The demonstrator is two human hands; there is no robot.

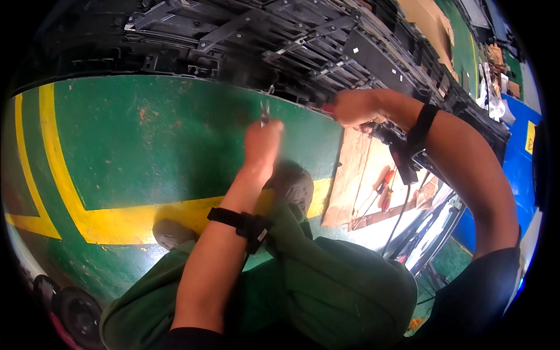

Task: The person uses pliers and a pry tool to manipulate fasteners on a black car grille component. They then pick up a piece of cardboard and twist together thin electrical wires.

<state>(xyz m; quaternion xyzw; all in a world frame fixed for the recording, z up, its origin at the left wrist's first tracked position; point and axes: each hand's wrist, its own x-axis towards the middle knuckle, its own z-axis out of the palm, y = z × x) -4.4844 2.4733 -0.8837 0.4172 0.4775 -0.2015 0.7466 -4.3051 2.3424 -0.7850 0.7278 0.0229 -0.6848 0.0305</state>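
My left hand (261, 143) is closed around a small metal pliers-like tool (265, 111), its jaws pointing up toward the lower edge of a long black plastic assembly (192, 29) with bolted brackets. My right hand (356, 108) is closed on a red-handled object (329, 108), too blurred to identify, at the same assembly's edge. Below and right of that hand, red-handled screwdrivers (385, 185) lie on a cardboard sheet (341, 204), beside a dark bracket-like part (402, 163).
The green floor (116, 140) has yellow lines (64, 175). My shoes stand on it. Black round wheels (76, 312) sit at lower left. On the right are a blue bin or panel (516, 163), brown board (426, 20) and assorted clutter (496, 70).
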